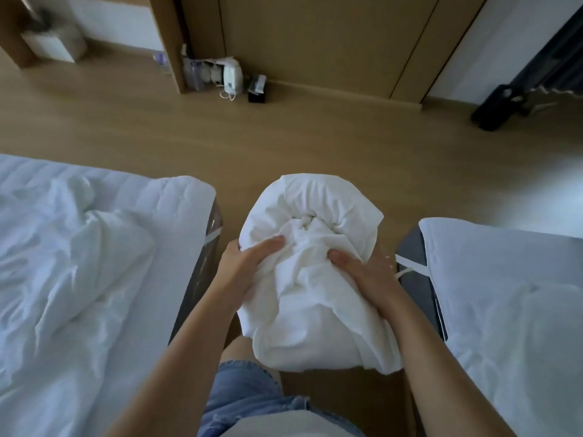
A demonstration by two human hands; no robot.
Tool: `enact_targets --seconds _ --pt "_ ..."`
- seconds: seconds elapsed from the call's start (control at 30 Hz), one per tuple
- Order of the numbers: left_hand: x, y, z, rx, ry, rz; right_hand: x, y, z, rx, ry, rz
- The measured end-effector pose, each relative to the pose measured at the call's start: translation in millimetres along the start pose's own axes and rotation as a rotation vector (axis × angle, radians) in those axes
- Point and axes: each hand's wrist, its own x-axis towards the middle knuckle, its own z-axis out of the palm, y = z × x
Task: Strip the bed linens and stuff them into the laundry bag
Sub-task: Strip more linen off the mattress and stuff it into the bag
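Your left hand [249, 266] and right hand [362, 272] both clutch the white linen bundle [309, 310], thumbs dug into its folds (bag or sheet: can't tell). Left of the bundle: crumpled bedding [79, 263] on a mattress [176, 197]. Right of it: second mattress [504, 294]. Beyond it: wooden floor [284, 143].

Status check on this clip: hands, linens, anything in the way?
Both gripping: left hand and right hand on the white bundle, top gathered. More crumpled linen on the left bed. Nothing in the way.
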Motion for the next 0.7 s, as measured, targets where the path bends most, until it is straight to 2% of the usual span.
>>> enact_targets --seconds 0.17,0.33,0.43,0.7 --pt "100 80 50 0.081 -0.070 0.009 108 -24 -29 0.039 0.112 -0.025" --pt "185 164 120 0.195 -0.170 -0.004 194 -48 -74 0.145 0.240 0.062" --pt "220 198 179 0.250 -0.213 0.009 234 -48 -113 0.193 0.325 0.159" --pt "309 241 391 0.392 -0.351 0.029 338 -12 -271 0.306 0.538 0.177"
